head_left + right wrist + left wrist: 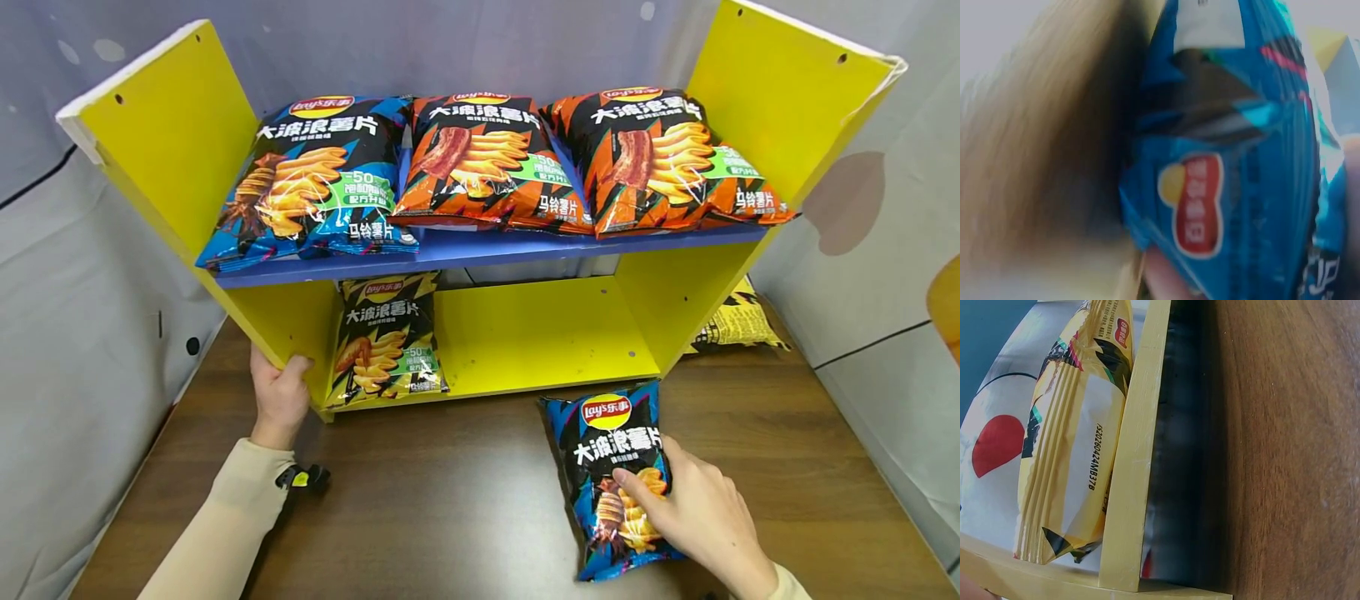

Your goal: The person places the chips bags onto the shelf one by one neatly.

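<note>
My right hand (701, 504) grips a blue-and-black bag of chips (615, 483) by its right side, thumb across the front, over the table before the shelf. The right wrist view shows the blue back of this chip bag (1229, 181) up close. At the other side, my left hand (281, 392) holds the lower front edge of the yellow shelf's left wall (262, 321). Close to it, a yellow-and-black chip bag (386, 342) stands upright at the left end of the lower compartment. Its side also appears in the left wrist view, behind the shelf's edge (1135, 456).
On the blue upper shelf (480, 250) lean a blue chip bag (315, 179) at the left and two orange chip bags (491, 167) beside it. Another yellow bag (738, 325) lies on the wooden table (420, 500) behind the shelf's right wall. Grey curtains surround the table.
</note>
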A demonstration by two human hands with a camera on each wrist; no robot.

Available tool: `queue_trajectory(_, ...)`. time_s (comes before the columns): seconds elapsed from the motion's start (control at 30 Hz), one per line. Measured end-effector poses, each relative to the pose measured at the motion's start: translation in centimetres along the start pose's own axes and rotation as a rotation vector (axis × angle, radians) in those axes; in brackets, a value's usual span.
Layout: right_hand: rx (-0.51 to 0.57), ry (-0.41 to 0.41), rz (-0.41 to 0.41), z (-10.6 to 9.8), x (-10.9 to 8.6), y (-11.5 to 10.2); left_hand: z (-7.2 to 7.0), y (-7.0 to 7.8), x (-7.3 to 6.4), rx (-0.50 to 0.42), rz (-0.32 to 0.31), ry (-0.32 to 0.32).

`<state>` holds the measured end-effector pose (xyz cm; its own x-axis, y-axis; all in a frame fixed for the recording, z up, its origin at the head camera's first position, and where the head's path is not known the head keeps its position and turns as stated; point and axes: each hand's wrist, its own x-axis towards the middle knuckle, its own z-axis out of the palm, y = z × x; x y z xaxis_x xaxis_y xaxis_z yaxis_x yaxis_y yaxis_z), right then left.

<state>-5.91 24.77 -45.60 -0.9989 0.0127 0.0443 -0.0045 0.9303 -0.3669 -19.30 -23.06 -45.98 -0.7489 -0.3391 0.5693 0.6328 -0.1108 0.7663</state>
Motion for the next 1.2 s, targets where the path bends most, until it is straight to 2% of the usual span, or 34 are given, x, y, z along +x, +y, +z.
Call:
queue_trajectory(0.2, 0.106, 0.132, -0.088, -0.2, 0.3, -0.4, -0.1, -0.1, -0.1, 0.040, -0.007, 0.007)
queue_trajectory(0.33, 0.177, 0.230, -0.163, -0.2, 0.8, -0.8, 0.0, -0.2, -0.2, 0.007, 0.010, 0.007)
queue_trajectory(0.43, 0.217, 0.269, -0.192, -0.6, 1.5, -1.5, 0.2, -0.1, -0.3, 0.000, 0.012, 0.005)
queue_trajectory(0.57, 0.260, 0.268, -0.211, -1.4, 2.9, -2.8, 0.1, -0.1, -0.3, 0.029, 0.004, 0.010)
queue_trajectory(0.7, 0.280, 0.249, -0.208, -1.8, 5.3, -4.3, -0.1, -0.1, -0.3, 0.027, -0.003, 0.012)
queue_trajectory(1.0, 0.285, 0.186, -0.104, 0.9, 11.6, -8.2, -0.1, 0.0, -0.1, 0.030, -0.004, -0.006)
queue_trajectory(1.2, 0.212, 0.251, -0.078, 2.4, 14.0, -10.7, -0.3, 0.0, 0.1, 0.030, 0.018, -0.030)
